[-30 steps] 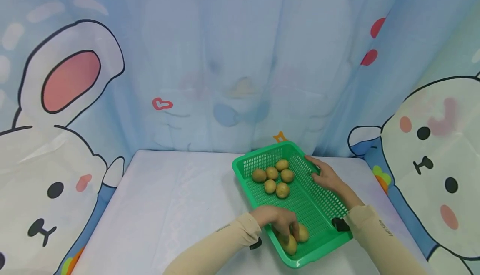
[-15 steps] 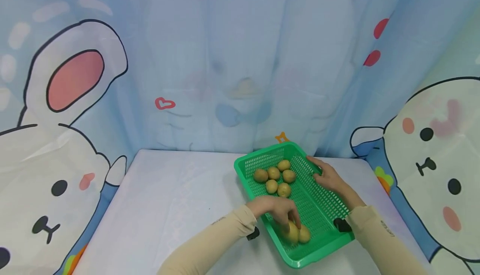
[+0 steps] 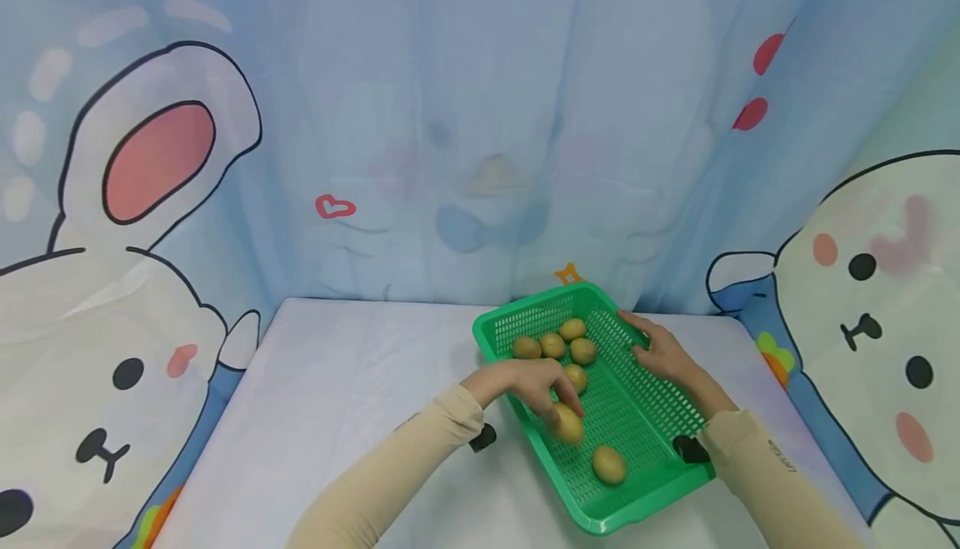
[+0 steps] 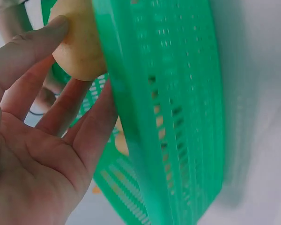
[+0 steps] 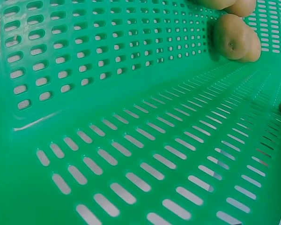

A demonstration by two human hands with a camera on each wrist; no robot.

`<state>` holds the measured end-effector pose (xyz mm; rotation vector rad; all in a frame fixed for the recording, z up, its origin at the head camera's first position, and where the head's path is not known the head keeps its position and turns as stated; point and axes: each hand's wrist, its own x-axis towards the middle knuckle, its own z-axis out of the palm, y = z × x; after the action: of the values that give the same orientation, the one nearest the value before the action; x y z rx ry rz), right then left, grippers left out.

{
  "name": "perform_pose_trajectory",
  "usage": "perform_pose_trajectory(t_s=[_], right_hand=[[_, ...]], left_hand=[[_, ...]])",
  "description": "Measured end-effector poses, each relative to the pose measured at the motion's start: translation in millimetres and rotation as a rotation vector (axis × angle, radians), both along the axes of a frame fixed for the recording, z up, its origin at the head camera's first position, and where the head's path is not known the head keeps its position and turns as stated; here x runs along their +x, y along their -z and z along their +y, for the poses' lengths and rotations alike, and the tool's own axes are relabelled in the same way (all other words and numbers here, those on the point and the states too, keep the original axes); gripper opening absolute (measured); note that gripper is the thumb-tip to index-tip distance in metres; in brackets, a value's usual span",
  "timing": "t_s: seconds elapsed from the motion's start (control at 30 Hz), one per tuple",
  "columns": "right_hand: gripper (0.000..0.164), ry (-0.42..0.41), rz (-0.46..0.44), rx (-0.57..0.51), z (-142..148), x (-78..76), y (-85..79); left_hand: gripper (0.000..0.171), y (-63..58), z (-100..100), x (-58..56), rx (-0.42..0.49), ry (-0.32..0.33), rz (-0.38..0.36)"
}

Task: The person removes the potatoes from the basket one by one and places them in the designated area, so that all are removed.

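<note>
Pinching a yellow-brown potato (image 3: 567, 426) between thumb and fingers of the left hand (image 3: 531, 384), just below and right of centre in the head view, within the outline of a green plastic mesh basket (image 3: 649, 502). Showing that potato at upper left in the left wrist view, next to the basket's rim. Gripping the basket's long side wall with the right hand (image 3: 662, 356), right of centre in the head view, keeping the thumb on the inner side. Lying together near the basket's upper end: several more potatoes (image 3: 582, 351). Lying apart near its lower end: a single potato (image 3: 609, 466). Resting beneath everything: a white tabletop (image 3: 390, 399).
</note>
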<state>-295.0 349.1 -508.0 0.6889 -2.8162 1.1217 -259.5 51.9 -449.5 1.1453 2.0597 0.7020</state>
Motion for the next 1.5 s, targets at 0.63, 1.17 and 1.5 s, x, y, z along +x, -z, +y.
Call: perform_pose_trajectory(t_s=[0.63,1.17,1.5], right_hand=[[0.062,0.004,-0.054,-0.007,0.6,0.0,-2.8],[0.061,0.005,-0.043,-0.018,1.8,-0.8,2.0],[0.061,0.017,-0.035,0.012,0.3,-0.5,-0.5]], left_hand=[[0.04,-32.9,-82.9,-45.1,0.082,-0.237,-0.1],[0.04,-12.1,-157.9,-62.0,0.184,-0.502,-0.108],[0.038,23.3,-175.1,-63.2,0.219,-0.657,-0.095]])
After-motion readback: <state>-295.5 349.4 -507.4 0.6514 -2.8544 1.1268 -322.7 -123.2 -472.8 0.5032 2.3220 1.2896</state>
